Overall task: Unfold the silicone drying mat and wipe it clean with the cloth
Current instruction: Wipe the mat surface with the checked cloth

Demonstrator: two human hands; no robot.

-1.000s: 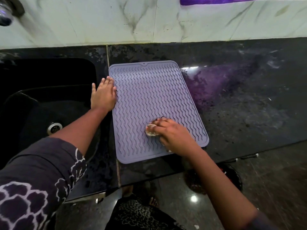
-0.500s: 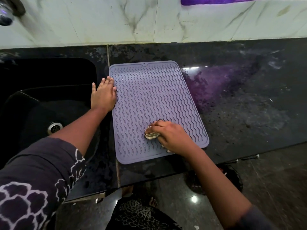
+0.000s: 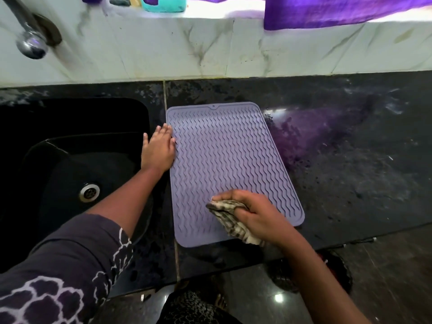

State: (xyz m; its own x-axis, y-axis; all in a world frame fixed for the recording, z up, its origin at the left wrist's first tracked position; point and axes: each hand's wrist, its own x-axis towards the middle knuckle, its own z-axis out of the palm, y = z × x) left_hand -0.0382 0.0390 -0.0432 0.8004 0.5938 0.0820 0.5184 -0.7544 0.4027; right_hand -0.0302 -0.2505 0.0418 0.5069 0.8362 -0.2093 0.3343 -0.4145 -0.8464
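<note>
**Mat flat on counter, cloth pressed at its near right area**

The mat [image 3: 230, 169] lies unfolded on the black counter [image 3: 350, 183], just right of the sink [image 3: 70, 160], its near edge close to the counter's front edge. The left hand [image 3: 159, 149] is open and flat, fingers extended, palm down on the mat's left edge. The right hand [image 3: 254, 215] is closed around the bunched cloth [image 3: 230, 218], holding it against the mat's near right area.
</note>
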